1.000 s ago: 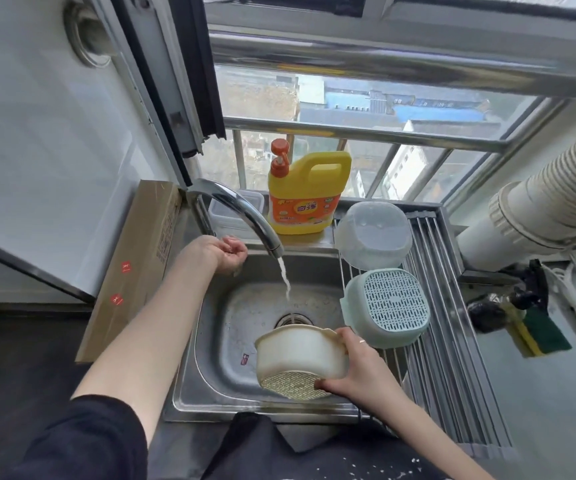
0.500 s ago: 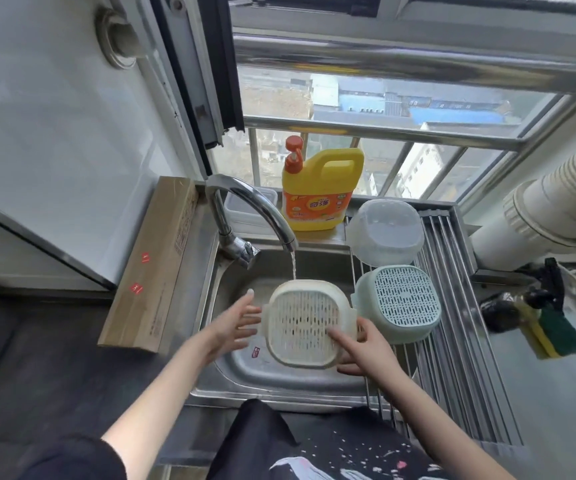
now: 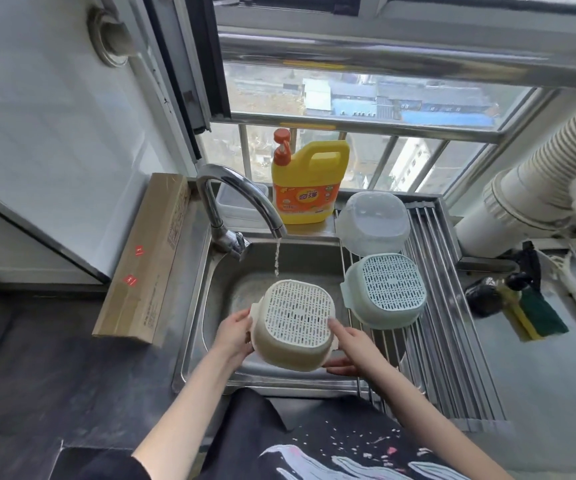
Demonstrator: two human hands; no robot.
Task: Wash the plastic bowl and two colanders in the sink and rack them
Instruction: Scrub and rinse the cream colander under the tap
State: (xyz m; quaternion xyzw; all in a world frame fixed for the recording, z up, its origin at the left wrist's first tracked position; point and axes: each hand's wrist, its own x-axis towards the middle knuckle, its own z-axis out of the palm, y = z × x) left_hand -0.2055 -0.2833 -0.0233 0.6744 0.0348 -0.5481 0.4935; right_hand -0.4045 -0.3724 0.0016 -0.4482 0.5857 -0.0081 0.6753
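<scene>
A beige colander (image 3: 295, 325) is held upside down over the steel sink (image 3: 217, 282), its perforated base facing up. My left hand (image 3: 234, 332) grips its left side and my right hand (image 3: 350, 346) holds its right side. Water runs from the tap (image 3: 241, 195) and falls just past the colander's far edge. On the roll-up rack (image 3: 452, 341) to the right, a green colander (image 3: 385, 291) lies upside down. Behind it a clear plastic bowl (image 3: 373, 221) also rests upside down.
A yellow detergent bottle (image 3: 309, 183) stands on the ledge behind the sink, beside a small clear container (image 3: 236, 202). A long cardboard box (image 3: 148, 258) lies left of the sink. A sponge (image 3: 535, 317) and dark items sit right of the rack. A ribbed duct (image 3: 535, 168) runs at upper right.
The left hand left the tap area and took hold of the beige colander. The colander was turned over, base up, and raised under the running water.
</scene>
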